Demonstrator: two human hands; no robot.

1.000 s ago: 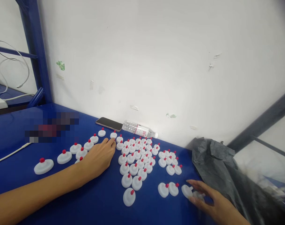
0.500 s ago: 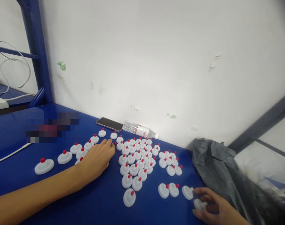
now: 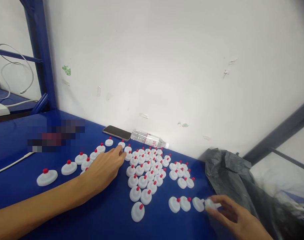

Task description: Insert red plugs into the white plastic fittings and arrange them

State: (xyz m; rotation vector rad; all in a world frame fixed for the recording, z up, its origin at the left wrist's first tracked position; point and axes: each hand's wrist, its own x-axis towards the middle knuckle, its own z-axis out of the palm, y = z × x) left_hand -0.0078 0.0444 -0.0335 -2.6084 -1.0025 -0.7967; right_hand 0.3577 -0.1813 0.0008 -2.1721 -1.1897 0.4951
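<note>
Many round white plastic lids [image 3: 138, 212] with red-capped nozzles stand in groups on the blue table. My right hand [image 3: 238, 215] pinches a white lid [image 3: 211, 204] whose nozzle is bare, without a red cap. Just left of it lies another white lid [image 3: 198, 204] with a bare nozzle. My left hand [image 3: 105, 168] is across the table, its fingers bent and closed beside a red-capped lid [image 3: 121, 145] at the back. What those fingertips hold, if anything, is hidden.
At the back by the wall lie a phone [image 3: 117, 132] and a clear plastic bottle [image 3: 150, 138]. A dark grey plastic bag [image 3: 228, 173] slumps at the right edge. A white cable [image 3: 13, 164] runs along the left. A blue frame post [image 3: 43, 50] rises at left.
My right hand has closed on the nearer bare-nozzle lid and lifted it up and slightly left. My left fingers have shifted slightly up and right, covering a red cap visible before.
</note>
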